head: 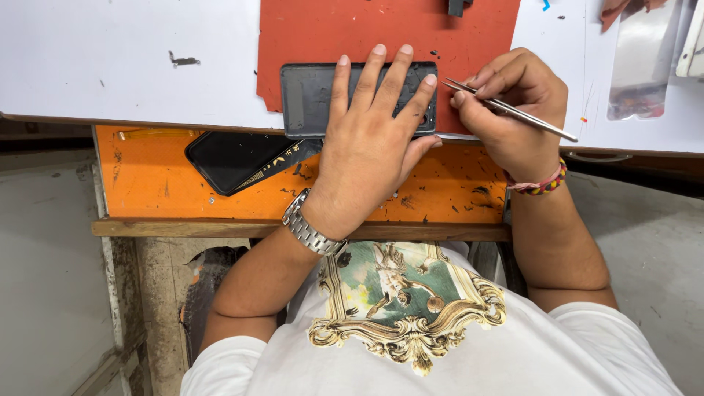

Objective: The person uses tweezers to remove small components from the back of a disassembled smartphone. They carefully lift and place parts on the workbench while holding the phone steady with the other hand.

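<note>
Tweezers (pixel 513 111) in right hand (pixel 513 117), pinched

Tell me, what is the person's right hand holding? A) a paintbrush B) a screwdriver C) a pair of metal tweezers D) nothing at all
C: the right hand pinches thin metal tweezers, their tips pointing at the dark phone that the left hand presses flat on the red mat.
</note>
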`<state>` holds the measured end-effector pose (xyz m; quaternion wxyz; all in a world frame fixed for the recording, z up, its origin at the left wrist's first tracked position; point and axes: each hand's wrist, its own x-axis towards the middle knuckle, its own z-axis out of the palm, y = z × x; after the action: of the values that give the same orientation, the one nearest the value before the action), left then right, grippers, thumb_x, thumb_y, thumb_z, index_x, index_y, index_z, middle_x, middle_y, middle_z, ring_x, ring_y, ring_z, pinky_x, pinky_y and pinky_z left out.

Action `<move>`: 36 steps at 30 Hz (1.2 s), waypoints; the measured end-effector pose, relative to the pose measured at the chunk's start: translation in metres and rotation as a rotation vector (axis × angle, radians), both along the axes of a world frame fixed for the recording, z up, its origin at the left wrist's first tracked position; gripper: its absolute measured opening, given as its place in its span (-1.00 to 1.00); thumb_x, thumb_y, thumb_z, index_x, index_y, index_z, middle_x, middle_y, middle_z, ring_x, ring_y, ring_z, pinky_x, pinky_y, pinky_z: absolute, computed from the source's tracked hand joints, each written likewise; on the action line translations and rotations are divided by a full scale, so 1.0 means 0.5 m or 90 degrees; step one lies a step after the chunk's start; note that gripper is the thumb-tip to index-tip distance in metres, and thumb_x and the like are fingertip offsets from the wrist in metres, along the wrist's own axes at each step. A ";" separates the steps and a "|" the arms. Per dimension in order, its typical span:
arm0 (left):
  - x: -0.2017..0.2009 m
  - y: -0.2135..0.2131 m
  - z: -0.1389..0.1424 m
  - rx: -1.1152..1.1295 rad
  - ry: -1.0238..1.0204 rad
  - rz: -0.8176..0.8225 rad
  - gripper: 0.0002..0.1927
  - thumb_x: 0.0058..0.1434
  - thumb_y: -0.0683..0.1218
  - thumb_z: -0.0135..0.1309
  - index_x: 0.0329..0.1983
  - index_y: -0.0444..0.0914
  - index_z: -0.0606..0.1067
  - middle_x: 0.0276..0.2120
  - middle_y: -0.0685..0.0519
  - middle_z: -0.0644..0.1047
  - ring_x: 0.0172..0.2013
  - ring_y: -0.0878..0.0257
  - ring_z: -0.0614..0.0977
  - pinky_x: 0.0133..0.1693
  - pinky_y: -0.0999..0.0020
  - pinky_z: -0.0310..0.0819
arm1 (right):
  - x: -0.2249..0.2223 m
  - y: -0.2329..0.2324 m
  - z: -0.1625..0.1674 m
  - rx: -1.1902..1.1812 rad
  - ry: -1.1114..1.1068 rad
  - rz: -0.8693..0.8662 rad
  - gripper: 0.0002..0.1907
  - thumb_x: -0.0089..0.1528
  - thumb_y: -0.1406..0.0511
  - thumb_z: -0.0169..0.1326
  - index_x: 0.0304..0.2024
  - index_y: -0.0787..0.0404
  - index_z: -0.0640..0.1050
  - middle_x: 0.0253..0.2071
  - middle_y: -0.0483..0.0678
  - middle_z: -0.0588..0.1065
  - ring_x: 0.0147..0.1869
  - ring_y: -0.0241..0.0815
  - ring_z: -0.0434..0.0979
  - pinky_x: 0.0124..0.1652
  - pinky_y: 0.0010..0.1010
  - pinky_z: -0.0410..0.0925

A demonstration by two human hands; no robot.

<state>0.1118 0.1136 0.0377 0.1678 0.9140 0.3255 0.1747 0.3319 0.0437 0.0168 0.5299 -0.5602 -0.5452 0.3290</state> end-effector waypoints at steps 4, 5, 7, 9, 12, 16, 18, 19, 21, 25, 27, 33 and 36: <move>-0.005 -0.008 0.002 -0.006 -0.004 0.000 -0.28 0.28 0.23 0.24 0.40 -0.20 0.41 0.44 -0.19 0.21 0.46 -0.12 0.13 0.45 -0.29 -0.18 | -0.012 -0.009 0.003 0.007 -0.014 -0.007 -0.75 0.39 0.60 0.26 -0.26 0.34 0.44 -0.14 -0.01 0.49 -0.07 -0.31 0.62 -0.02 -0.56 0.54; -0.004 -0.008 0.002 -0.011 -0.004 0.003 -0.27 0.27 0.23 0.25 0.40 -0.20 0.41 0.44 -0.18 0.21 0.46 -0.12 0.13 0.45 -0.29 -0.18 | -0.012 -0.009 0.003 0.006 -0.018 -0.006 -0.75 0.39 0.60 0.26 -0.26 0.34 0.44 -0.15 -0.01 0.49 -0.07 -0.31 0.62 -0.03 -0.57 0.53; 0.000 -0.009 0.002 -0.020 -0.006 0.009 -0.26 0.25 0.23 0.26 0.40 -0.20 0.40 0.44 -0.17 0.22 0.47 -0.10 0.14 0.46 -0.29 -0.17 | -0.012 -0.007 0.004 0.004 -0.045 -0.005 -0.74 0.38 0.60 0.27 -0.28 0.34 0.45 -0.16 -0.01 0.49 -0.10 -0.32 0.62 -0.08 -0.59 0.52; 0.001 -0.010 0.004 -0.020 0.004 0.014 -0.24 0.25 0.22 0.27 0.41 -0.21 0.39 0.44 -0.16 0.21 0.47 -0.10 0.13 0.45 -0.29 -0.17 | -0.012 -0.005 0.005 0.002 -0.072 -0.010 -0.74 0.38 0.59 0.27 -0.29 0.34 0.45 -0.16 0.00 0.50 -0.13 -0.33 0.60 -0.12 -0.60 0.50; 0.004 -0.012 0.010 -0.023 0.008 0.018 -0.23 0.25 0.22 0.27 0.42 -0.22 0.37 0.44 -0.16 0.21 0.47 -0.10 0.13 0.45 -0.29 -0.17 | -0.016 -0.005 0.009 0.001 -0.085 -0.026 -0.73 0.39 0.58 0.29 -0.29 0.34 0.46 -0.17 0.00 0.51 -0.15 -0.35 0.58 -0.14 -0.62 0.48; 0.002 -0.015 0.014 -0.025 0.002 0.016 -0.24 0.26 0.22 0.27 0.42 -0.21 0.38 0.45 -0.15 0.20 0.47 -0.10 0.12 0.46 -0.29 -0.17 | -0.020 -0.007 0.010 0.004 -0.099 -0.053 -0.71 0.40 0.57 0.31 -0.28 0.33 0.44 -0.16 -0.01 0.51 -0.18 -0.39 0.54 -0.16 -0.65 0.45; 0.002 -0.012 0.010 -0.027 0.000 0.018 -0.24 0.26 0.22 0.27 0.41 -0.21 0.38 0.45 -0.16 0.20 0.47 -0.10 0.12 0.46 -0.29 -0.17 | -0.024 -0.004 0.006 0.012 -0.117 -0.056 -0.70 0.40 0.57 0.31 -0.28 0.33 0.44 -0.16 0.00 0.51 -0.19 -0.39 0.53 -0.18 -0.65 0.43; 0.002 -0.012 0.007 -0.028 -0.002 0.019 -0.25 0.25 0.22 0.27 0.41 -0.21 0.39 0.45 -0.16 0.20 0.47 -0.10 0.12 0.45 -0.29 -0.17 | -0.024 -0.003 0.005 0.019 -0.134 -0.053 -0.70 0.40 0.57 0.32 -0.29 0.33 0.44 -0.17 0.00 0.51 -0.19 -0.39 0.52 -0.18 -0.65 0.42; -0.001 -0.013 0.004 -0.023 -0.003 0.018 -0.25 0.27 0.22 0.27 0.42 -0.21 0.39 0.45 -0.16 0.20 0.47 -0.10 0.12 0.46 -0.29 -0.17 | -0.024 -0.003 0.003 0.024 -0.153 -0.047 -0.70 0.40 0.58 0.32 -0.30 0.33 0.45 -0.17 0.01 0.50 -0.20 -0.38 0.52 -0.19 -0.64 0.41; -0.003 -0.016 0.003 -0.021 -0.008 0.017 -0.25 0.27 0.21 0.28 0.42 -0.21 0.39 0.45 -0.16 0.19 0.47 -0.11 0.12 0.46 -0.30 -0.17 | -0.025 -0.004 0.003 0.035 -0.175 -0.052 -0.70 0.41 0.58 0.32 -0.29 0.32 0.45 -0.17 0.02 0.50 -0.20 -0.37 0.52 -0.19 -0.64 0.43; -0.001 -0.016 0.003 -0.018 -0.008 0.015 -0.25 0.27 0.21 0.28 0.42 -0.21 0.39 0.45 -0.17 0.19 0.47 -0.11 0.11 0.46 -0.30 -0.17 | -0.027 -0.003 0.003 0.044 -0.182 -0.060 -0.70 0.41 0.58 0.33 -0.29 0.33 0.45 -0.16 0.02 0.51 -0.20 -0.37 0.52 -0.19 -0.63 0.44; 0.001 -0.014 0.000 -0.018 -0.002 0.014 -0.25 0.27 0.21 0.28 0.42 -0.21 0.39 0.45 -0.17 0.18 0.47 -0.12 0.11 0.46 -0.31 -0.17 | -0.032 0.000 0.010 0.053 -0.210 -0.061 -0.69 0.38 0.59 0.32 -0.32 0.32 0.45 -0.21 0.01 0.49 -0.21 -0.36 0.56 -0.24 -0.62 0.45; 0.002 -0.013 -0.002 -0.016 -0.005 0.016 -0.25 0.27 0.22 0.27 0.42 -0.21 0.39 0.46 -0.17 0.18 0.47 -0.12 0.10 0.45 -0.31 -0.18 | -0.032 0.003 0.011 0.071 -0.221 -0.055 -0.69 0.38 0.60 0.31 -0.32 0.32 0.44 -0.21 0.01 0.49 -0.20 -0.34 0.56 -0.24 -0.61 0.44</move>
<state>0.1127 0.1072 0.0368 0.1785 0.9070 0.3382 0.1761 0.3161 0.0453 0.0222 0.4717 -0.6010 -0.6214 0.1735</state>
